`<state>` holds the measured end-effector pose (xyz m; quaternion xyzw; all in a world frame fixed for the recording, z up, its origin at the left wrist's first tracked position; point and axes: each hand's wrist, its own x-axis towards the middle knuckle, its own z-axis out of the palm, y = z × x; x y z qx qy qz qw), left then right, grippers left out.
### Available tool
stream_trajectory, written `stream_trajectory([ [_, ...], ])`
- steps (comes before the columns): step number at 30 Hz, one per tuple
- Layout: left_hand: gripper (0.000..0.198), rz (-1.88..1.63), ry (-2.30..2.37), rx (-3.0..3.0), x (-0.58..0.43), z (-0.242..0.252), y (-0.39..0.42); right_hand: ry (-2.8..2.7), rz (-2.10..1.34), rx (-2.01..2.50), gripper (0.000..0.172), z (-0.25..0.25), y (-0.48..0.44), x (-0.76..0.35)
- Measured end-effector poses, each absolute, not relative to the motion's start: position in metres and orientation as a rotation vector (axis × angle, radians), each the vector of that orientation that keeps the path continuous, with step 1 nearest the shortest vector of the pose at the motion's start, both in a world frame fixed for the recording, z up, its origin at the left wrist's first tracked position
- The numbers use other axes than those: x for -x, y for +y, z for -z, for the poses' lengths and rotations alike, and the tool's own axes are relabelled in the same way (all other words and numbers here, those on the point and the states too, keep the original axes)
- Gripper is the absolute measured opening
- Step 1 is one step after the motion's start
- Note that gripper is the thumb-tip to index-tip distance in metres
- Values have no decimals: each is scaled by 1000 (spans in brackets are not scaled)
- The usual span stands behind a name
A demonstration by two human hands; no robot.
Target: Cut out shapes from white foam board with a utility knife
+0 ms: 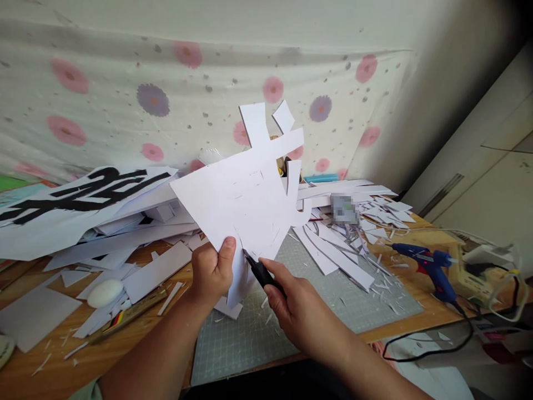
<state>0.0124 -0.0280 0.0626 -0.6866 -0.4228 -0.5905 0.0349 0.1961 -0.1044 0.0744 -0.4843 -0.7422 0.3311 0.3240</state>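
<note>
My left hand (212, 269) grips the lower left edge of a white foam board (245, 200), thumb on the front face. The board is held up and tilted above the mat, its top and right side cut into the strokes of a character. Short slits mark its face. In my right hand (297, 305) is a black-handled craft knife (261, 273), its blade tip at a slit near the board's bottom. A flap of board hangs below the slit. Beneath lies a grey-green cutting mat (225, 355) with a grid.
White offcuts (333, 250) and slivers litter the mat and wooden table (37, 366). A sheet with black brush strokes (83, 203) lies on the left. A blue glue gun (431, 266) with a cable sits on the right. A white oval object (105, 293) rests at left.
</note>
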Motion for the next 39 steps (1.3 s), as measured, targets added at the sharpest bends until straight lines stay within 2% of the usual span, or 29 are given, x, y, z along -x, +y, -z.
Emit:
stream_trajectory([
  [17, 40, 1849, -1434, 2045, -13, -65, -28, -1996, -922, 1328, 47, -65, -110, -200],
  [39, 36, 2058, -1408, 1725, -7, -60, -26, -1936, -1098, 1431, 48, -58, -117, -196],
])
